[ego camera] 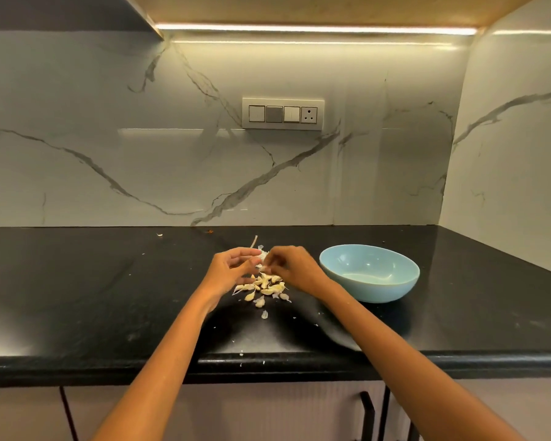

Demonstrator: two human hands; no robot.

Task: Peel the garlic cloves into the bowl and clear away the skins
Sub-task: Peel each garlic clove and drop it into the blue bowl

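Garlic [263,256] seemingly between both hands' fingers [269,261]

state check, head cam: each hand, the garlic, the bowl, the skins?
left hand: raised over the pile, fingers curled on a garlic piece
right hand: pinching that garlic piece
garlic piece: held between both hands
garlic cloves: piled on the countertop
bowl: upright, empty
skins: scattered, not cleared
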